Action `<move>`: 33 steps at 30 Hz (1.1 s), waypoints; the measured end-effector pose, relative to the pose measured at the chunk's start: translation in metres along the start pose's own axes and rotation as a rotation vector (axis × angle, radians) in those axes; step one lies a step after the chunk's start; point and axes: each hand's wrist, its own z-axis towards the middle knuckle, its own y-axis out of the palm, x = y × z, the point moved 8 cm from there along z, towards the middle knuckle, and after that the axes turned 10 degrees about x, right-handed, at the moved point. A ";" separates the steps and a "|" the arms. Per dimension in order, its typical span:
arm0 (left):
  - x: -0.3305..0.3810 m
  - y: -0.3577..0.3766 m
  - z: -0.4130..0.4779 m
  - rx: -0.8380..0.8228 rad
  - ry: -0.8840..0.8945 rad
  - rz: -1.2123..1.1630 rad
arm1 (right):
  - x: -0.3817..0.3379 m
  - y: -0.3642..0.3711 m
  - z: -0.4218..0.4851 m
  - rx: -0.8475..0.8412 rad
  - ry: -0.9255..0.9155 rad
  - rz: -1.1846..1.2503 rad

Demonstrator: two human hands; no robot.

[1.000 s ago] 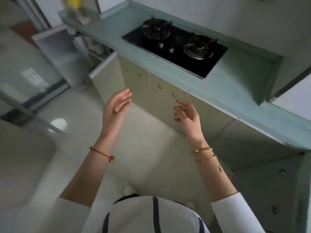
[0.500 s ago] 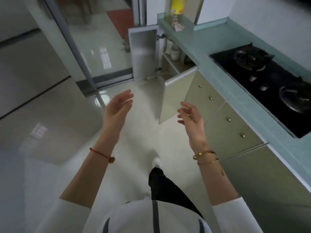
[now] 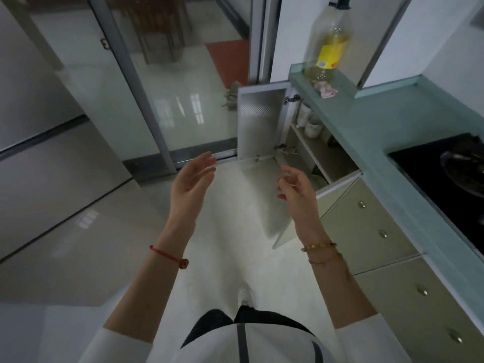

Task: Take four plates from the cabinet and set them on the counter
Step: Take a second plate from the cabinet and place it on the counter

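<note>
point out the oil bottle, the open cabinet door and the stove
oil bottle (image 3: 332,49), head view, on its yellow label
open cabinet door (image 3: 260,119), head view, middle of its inner panel
stove (image 3: 442,179), head view, black glass top

cabinet (image 3: 309,142): under counter (image 3: 366,121), both doors swung open | shelf holds pale crockery, blurred | counter: pale green, plate-free

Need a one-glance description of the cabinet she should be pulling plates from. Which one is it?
Follow the pale green counter away from the black stove toward the tall bottle at its far end. Just below that end is the open cabinet, a shelf with pale crockery showing inside. It is the only unit with its doors swung open; the neighbours nearer the camera are shut fronts with round metal knobs.
</note>
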 end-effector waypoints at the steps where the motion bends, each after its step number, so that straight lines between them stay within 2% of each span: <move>1: -0.001 0.005 0.018 -0.002 -0.005 0.001 | -0.003 0.009 0.018 0.003 0.002 -0.004; 8: -0.017 0.044 0.152 -0.046 -0.056 -0.003 | -0.009 0.063 0.126 0.066 0.038 0.000; 19: -0.054 0.142 0.353 -0.343 -0.136 0.043 | 0.002 0.109 0.273 0.405 0.065 0.057; 26: -0.087 0.227 0.422 -0.620 -0.192 0.159 | 0.030 0.090 0.321 0.652 0.169 0.050; 33: -0.135 0.328 0.454 -0.796 -0.221 0.176 | 0.072 0.054 0.361 0.855 0.261 0.078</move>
